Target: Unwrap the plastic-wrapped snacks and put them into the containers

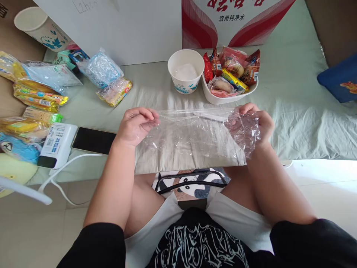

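A clear plastic bag [192, 134] is stretched level between my two hands, above the front of the cloth-covered surface. My left hand [138, 124] pinches its left end with the fingers closed. At the other end my right hand [258, 121] grips the bag, whose film is bunched and crinkled there. Just beyond the bag stands a white paper cup [186, 70] with something whitish inside. Beside the cup, a white bowl [220, 97] holds several wrapped snacks [232, 70].
A white and red carton [234, 26] stands at the back. On the left lie snack packets [39, 96], a wrapped blue pack [102, 69], a white power bank [57, 143] with a cable [75, 158], and a phone [93, 140]. A blue item [340, 80] is at the right edge.
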Demonstrator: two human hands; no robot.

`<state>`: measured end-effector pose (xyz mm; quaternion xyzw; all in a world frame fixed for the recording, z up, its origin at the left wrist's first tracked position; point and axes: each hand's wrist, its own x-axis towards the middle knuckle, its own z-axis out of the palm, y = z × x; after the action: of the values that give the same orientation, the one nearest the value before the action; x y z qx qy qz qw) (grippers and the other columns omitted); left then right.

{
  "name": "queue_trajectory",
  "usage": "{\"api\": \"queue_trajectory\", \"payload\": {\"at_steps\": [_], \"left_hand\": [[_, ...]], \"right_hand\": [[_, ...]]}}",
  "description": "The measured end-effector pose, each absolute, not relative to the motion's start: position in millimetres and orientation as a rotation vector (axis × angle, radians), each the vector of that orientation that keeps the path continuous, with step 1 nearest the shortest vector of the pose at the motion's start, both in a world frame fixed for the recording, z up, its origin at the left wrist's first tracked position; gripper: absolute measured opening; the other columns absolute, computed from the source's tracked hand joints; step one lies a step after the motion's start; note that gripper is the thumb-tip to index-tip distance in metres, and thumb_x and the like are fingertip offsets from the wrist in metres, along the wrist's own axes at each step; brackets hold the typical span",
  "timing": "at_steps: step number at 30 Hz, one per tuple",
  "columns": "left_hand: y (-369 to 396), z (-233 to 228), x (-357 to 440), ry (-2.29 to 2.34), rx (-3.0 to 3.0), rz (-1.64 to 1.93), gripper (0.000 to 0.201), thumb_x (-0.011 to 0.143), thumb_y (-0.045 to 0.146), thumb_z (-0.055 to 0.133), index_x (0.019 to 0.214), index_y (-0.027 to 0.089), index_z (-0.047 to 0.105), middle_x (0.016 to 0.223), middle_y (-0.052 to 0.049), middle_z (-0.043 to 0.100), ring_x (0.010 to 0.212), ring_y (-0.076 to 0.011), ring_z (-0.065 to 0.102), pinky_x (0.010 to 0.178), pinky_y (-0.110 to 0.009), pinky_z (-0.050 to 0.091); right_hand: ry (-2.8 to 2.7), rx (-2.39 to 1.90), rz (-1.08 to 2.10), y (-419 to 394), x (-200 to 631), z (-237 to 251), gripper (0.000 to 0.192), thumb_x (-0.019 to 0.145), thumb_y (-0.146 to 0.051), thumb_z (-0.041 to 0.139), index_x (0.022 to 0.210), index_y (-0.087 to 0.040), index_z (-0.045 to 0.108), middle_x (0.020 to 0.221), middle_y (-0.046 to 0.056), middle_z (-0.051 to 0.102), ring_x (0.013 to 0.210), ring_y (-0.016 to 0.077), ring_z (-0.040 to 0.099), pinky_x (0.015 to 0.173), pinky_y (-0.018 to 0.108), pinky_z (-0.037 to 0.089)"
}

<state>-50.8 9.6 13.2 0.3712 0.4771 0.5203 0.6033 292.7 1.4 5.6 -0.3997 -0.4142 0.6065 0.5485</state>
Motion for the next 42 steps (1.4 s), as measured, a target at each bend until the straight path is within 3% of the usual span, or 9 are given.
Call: {"api": "queue_trajectory", "payload": {"at_steps": [5,10,16,21,24,27,31,35,42], "left_hand": [[12.2,10.7,-51.5,1.130,0.890,1.100,0.042,0.081,0.053,0.065,0.064,0.015,0.072,0.079,-0.011,0.074,0.071,-0.0214,0.072,0.067,-0.034,0.060],[12.7,9.9,-47.6,1.309,0.944,1.005,0.028,0.058,0.022,0.088,0.083,0.018,0.076,0.107,-0.006,0.076,0.075,-0.0147,0.071,0.058,-0.023,0.053],[8.8,20.3,-54.7,1.036,0.874,0.936,0.048,0.055,0.015,0.086,0.101,0.022,0.078,0.133,-0.005,0.072,0.068,-0.0082,0.068,0.039,-0.015,0.033],[14.5,19.2,-44.2,0.945,0.972,0.519,0.046,0.062,0.010,0.080,0.106,0.018,0.078,0.077,-0.003,0.074,0.052,-0.0093,0.060,0.036,-0.017,0.024],[16.9,17.8,-36.9,0.925,1.040,0.409,0.048,0.062,0.013,0.080,0.110,0.017,0.078,0.068,-0.004,0.070,0.050,-0.0122,0.060,0.037,-0.019,0.025],[14.8,18.0,-32.0,0.921,0.987,0.612,0.061,0.060,0.024,0.083,0.120,0.021,0.074,0.110,-0.013,0.077,0.060,-0.0173,0.069,0.039,-0.021,0.029],[7.3,13.6,-17.9,0.796,0.733,1.049,0.073,0.070,0.063,0.081,0.135,0.035,0.063,0.145,-0.007,0.066,0.095,-0.0263,0.078,0.058,-0.027,0.053],[0.2,-2.7,5.4,0.708,0.802,0.884,0.095,0.051,0.074,0.093,0.131,0.029,0.068,0.142,-0.013,0.070,0.120,-0.0331,0.072,0.094,-0.043,0.061],[-3.6,-14.8,21.4,1.049,1.170,0.828,0.022,0.085,0.038,0.080,0.098,0.021,0.077,0.075,-0.002,0.075,0.065,-0.0148,0.069,0.062,-0.026,0.054]], "right_hand": [[-0.945,-1.031,1.417,0.4,288.1,3.0,0.048,0.078,-0.069,0.072,0.069,-0.024,0.059,0.068,0.000,0.057,0.059,0.0143,0.062,0.055,0.030,0.050],[-0.955,-1.086,1.519,-6.5,291.8,6.8,0.051,0.056,-0.029,0.096,0.092,-0.028,0.061,0.076,-0.008,0.065,0.049,0.0073,0.053,0.045,0.022,0.042],[-0.895,-0.777,1.870,-4.8,308.0,11.2,0.050,0.076,-0.065,0.078,0.113,-0.032,0.067,0.061,-0.010,0.057,0.042,0.0086,0.050,0.044,0.023,0.045],[-0.834,-0.923,2.107,0.8,269.4,1.4,0.054,0.080,-0.067,0.079,0.112,-0.025,0.067,0.107,0.005,0.078,0.096,0.0202,0.078,0.080,0.033,0.066],[-1.057,-0.918,2.333,-5.4,247.8,-2.8,0.057,0.074,-0.048,0.090,0.118,-0.022,0.065,0.104,0.007,0.080,0.078,0.0176,0.077,0.063,0.029,0.063],[-1.378,-0.840,2.410,-14.8,238.6,-3.7,0.029,0.079,-0.032,0.086,0.098,-0.018,0.068,0.074,-0.001,0.074,0.052,0.0090,0.063,0.046,0.021,0.048],[-1.406,-0.886,2.066,-21.0,235.3,-3.7,0.023,0.084,-0.035,0.079,0.082,-0.019,0.062,0.063,-0.004,0.064,0.051,0.0075,0.057,0.049,0.022,0.046],[-1.278,-1.130,1.608,-19.8,232.0,-6.1,0.028,0.084,-0.042,0.079,0.084,-0.021,0.060,0.066,-0.004,0.063,0.055,0.0091,0.058,0.052,0.025,0.046],[-1.370,-1.203,1.406,-22.9,234.9,-5.9,0.033,0.085,-0.051,0.079,0.097,-0.023,0.065,0.067,-0.004,0.060,0.056,0.0102,0.049,0.052,0.026,0.039]]}}
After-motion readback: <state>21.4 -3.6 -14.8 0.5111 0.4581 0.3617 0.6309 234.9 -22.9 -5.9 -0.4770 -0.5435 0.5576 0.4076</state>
